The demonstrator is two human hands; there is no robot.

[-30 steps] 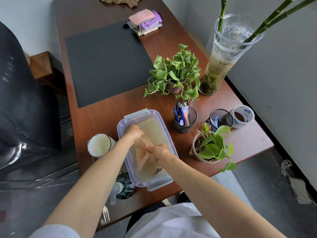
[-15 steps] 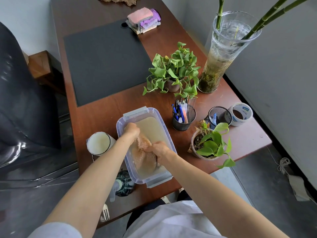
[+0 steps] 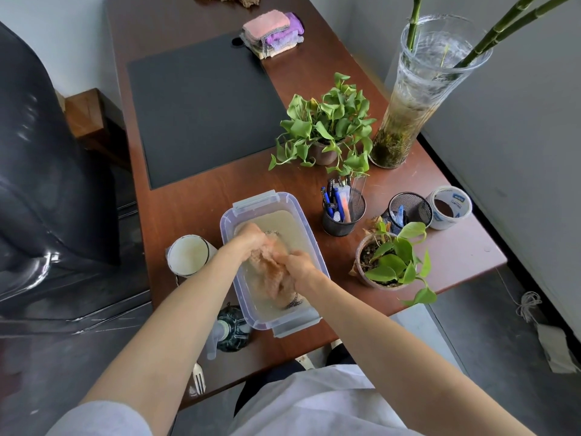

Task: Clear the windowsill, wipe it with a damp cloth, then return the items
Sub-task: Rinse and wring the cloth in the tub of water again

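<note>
Desk tub (image 3: pixel 310 234): cloth (image 3: pixel 270 276) blurred underwater

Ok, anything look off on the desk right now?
No spill shows. A fork lies at the desk's near corner, by the bottle; the tub water round the cloth looks murky.

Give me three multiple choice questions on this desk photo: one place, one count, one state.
1. Where is the peach cloth? A in the plastic tub; B on the black mat; C in the vase.
2. How many black mesh cups stand on the desk? A one; B two; C four.
3. The left hand and right hand: A both grip the cloth; B both lie flat; C one holds a pen.
Answers: A, it's in the tub; B, one holds pens, one stands beside; A, both clutch it.
</note>
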